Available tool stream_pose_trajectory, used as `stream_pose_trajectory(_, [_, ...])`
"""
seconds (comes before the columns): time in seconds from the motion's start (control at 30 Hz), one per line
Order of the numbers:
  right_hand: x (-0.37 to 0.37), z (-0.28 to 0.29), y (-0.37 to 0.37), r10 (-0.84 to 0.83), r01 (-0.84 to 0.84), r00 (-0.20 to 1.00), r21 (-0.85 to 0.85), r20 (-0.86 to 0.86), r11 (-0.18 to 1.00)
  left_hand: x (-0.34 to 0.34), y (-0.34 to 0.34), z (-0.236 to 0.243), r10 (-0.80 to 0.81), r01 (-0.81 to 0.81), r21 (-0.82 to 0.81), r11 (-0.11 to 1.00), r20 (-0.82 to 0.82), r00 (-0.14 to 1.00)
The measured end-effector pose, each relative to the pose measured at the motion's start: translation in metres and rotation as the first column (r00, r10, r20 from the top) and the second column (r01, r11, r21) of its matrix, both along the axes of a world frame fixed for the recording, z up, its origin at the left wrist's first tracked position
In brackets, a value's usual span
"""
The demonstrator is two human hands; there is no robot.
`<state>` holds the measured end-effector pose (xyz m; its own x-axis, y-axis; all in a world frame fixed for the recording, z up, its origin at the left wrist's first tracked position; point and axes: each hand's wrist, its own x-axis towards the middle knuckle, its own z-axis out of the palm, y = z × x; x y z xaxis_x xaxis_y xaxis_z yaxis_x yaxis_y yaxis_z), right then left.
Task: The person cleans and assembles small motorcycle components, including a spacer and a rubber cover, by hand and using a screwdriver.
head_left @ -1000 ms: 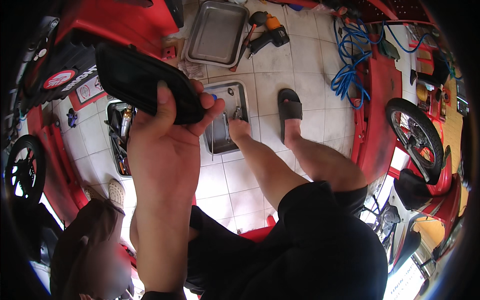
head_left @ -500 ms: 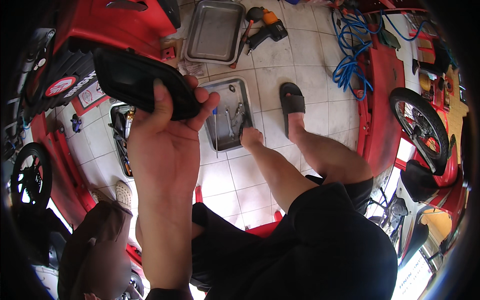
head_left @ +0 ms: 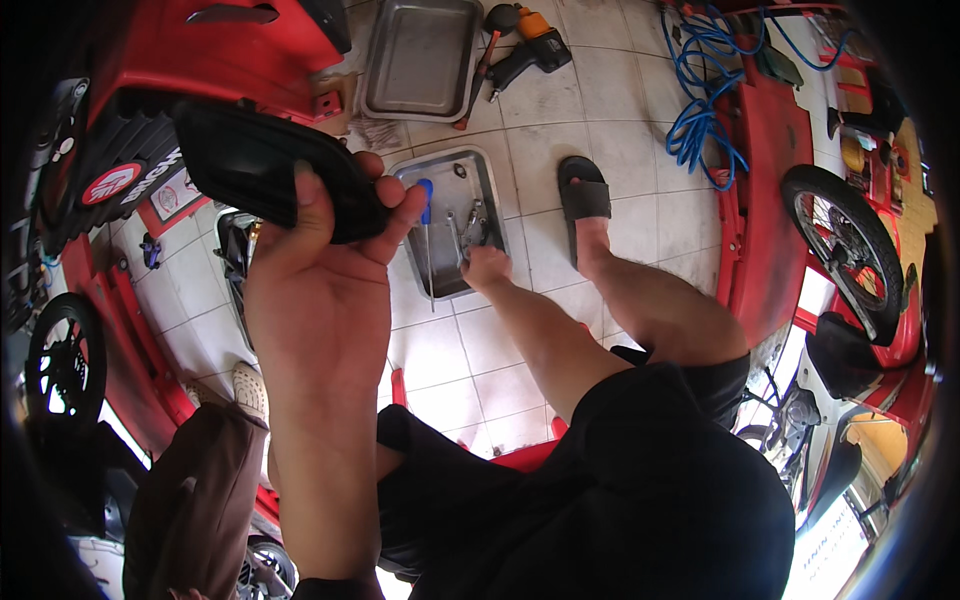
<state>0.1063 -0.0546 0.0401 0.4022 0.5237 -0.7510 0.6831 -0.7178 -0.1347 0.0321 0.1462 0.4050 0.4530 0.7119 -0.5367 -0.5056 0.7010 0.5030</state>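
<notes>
Raised in front of me at the left, my left hand (head_left: 320,250) grips a black rounded panel (head_left: 262,162) with a raised rim. My thumb presses its near face and the fingers wrap behind its right edge. Further off, my right hand (head_left: 488,268) reaches down to the near right part of a metal tray (head_left: 496,200), its fingers curled by the wrenches (head_left: 474,225). What it holds, if anything, is too small to make out. A screwdriver (head_left: 426,200) with a blue handle leans over the tray's left side, and a small dark ring (head_left: 460,170) lies at its far end.
Beyond stands another metal tray (head_left: 420,60), beside a hammer (head_left: 480,80) and an orange and black impact wrench (head_left: 535,55). A blue hose (head_left: 700,140) lies coiled over a red lift (head_left: 770,200) at right. A person's trousered leg (head_left: 195,490) is at lower left.
My right hand has moved slightly left among the tools in the tray. My left hand keeps the black panel, shifted a little left in view.
</notes>
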Motion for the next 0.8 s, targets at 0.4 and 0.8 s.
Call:
stream_pose_trajectory(0.4, [0.027, 0.001, 0.005, -0.378, 0.373, 0.918, 0.062, 0.12, 0.926, -0.003, -0.001, -0.011, -0.074, 0.069, 0.045, 0.997, 0.106, 0.992])
stream_pose_trajectory(0.8, [0.02, 0.012, 0.03, -0.588, 0.583, 0.785, 0.09, 0.195, 0.807, 0.01, -0.01, 0.0, -0.068, 0.069, 0.055, 0.996, -0.01, 0.998])
